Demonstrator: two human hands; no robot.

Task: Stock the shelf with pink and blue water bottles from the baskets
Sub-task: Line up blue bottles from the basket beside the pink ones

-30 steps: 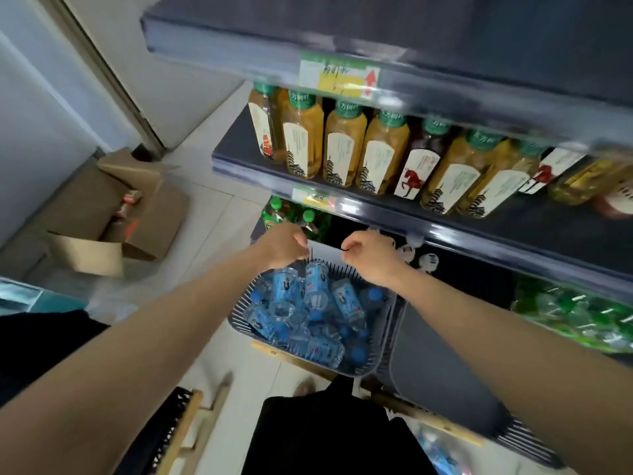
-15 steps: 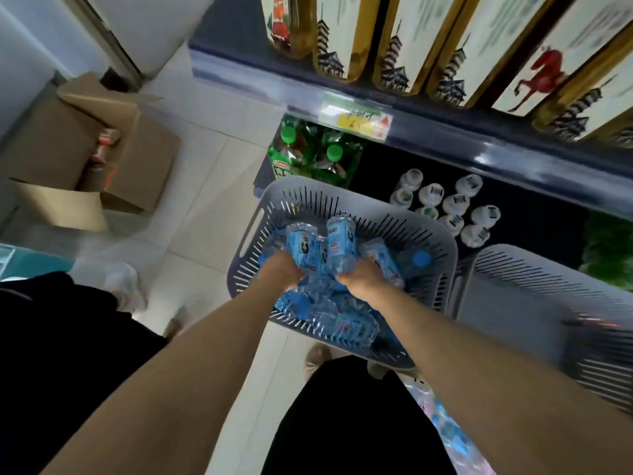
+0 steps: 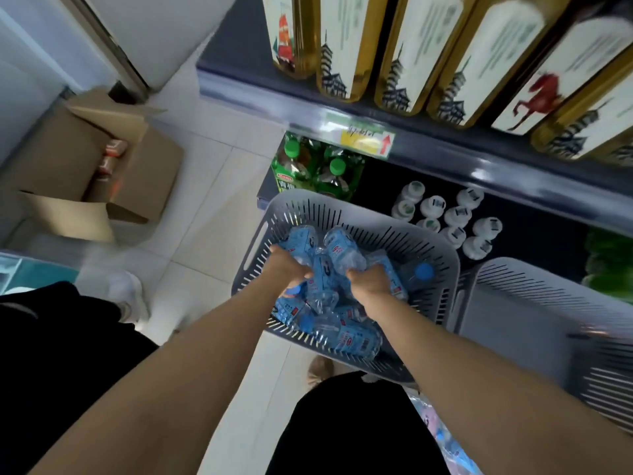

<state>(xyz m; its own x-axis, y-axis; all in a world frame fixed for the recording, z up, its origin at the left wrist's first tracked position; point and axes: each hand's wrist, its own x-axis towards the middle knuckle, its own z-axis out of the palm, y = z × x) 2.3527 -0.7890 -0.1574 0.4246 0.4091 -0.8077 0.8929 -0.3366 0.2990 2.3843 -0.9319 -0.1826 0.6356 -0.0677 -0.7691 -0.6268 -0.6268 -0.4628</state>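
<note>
A grey slotted basket point(image 3: 431, 255) below me holds several small blue-labelled water bottles. Both my hands are down inside it. My left hand point(image 3: 286, 267) grips a blue bottle point(image 3: 299, 240) that sticks up past my fingers. My right hand point(image 3: 368, 279) grips another blue bottle point(image 3: 342, 248) near the basket's middle. More blue bottles point(image 3: 346, 335) lie loose under my wrists. The dark bottom shelf point(image 3: 534, 241) lies just beyond the basket, with several white-capped bottles point(image 3: 455, 214) standing on it.
A second grey basket point(image 3: 548, 303) sits to the right, its inside bare. Green-capped bottles point(image 3: 318, 166) stand at the shelf's left end. Tall amber tea bottles point(image 3: 394, 56) fill the shelf above. An open cardboard box point(image 3: 102, 166) lies on the tiled floor to the left.
My view dropped from the upper shelves to the basket. My hands went from the basket's far rim down among the bottles and closed around two of them.
</note>
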